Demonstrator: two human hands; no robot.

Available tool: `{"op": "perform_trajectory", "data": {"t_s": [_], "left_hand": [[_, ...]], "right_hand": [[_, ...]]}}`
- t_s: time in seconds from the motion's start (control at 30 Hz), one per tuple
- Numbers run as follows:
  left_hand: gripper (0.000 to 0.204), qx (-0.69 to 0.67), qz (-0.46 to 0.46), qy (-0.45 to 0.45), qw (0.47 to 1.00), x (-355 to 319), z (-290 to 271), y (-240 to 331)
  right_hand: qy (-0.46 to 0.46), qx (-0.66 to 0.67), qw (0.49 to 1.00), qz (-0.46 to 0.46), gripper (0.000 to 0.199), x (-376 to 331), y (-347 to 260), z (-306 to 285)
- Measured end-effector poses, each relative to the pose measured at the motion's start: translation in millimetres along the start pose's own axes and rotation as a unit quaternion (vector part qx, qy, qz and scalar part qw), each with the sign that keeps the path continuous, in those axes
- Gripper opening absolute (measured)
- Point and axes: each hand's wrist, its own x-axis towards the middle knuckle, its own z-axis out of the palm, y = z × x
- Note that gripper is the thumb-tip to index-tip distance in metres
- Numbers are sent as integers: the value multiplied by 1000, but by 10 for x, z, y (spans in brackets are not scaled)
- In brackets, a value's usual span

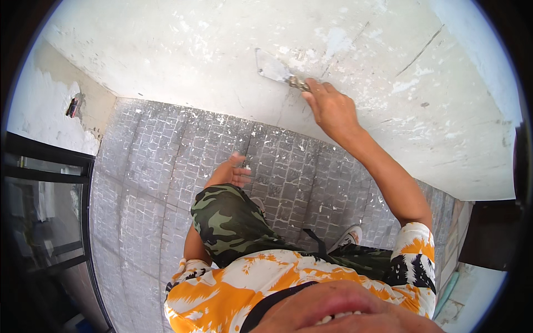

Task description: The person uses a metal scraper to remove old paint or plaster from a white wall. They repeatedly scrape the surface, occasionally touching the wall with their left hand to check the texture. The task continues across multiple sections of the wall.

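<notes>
My right hand (333,110) is closed around the handle of a scraper (272,67), its fingers wrapped over the grip. The scraper's pale, triangular blade lies at or very near the surface of a whitish wall (211,61); whether it touches I cannot tell. Flaked patches and white spots mark the wall around the blade. Beyond my raised knee, in camouflage trousers, my left hand (230,170) hangs in the air with fingers apart and nothing in it. Part of my left forearm is hidden behind the knee.
Grey brick-patterned floor (139,183) runs along the wall's foot, strewn with white flakes. On the left stand a black-framed glass door (47,222) and a side wall with a wall hole (73,107) showing wires. A dark brown object (491,236) and a greenish tube (446,294) lie at right.
</notes>
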Motion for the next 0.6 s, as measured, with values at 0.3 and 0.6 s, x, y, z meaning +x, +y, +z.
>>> {"op": "perform_trajectory", "data": {"t_s": [0.3,0.6], "left_hand": [[50,-80,130,284,947,5,-1052,25],[56,255,687,416,539,728,-1157,3489]], "right_hand": [[-76,-120,970,195,25,-1263,1560,-2255],[-149,-247,954,78,24,-764,808,-1699]]}}
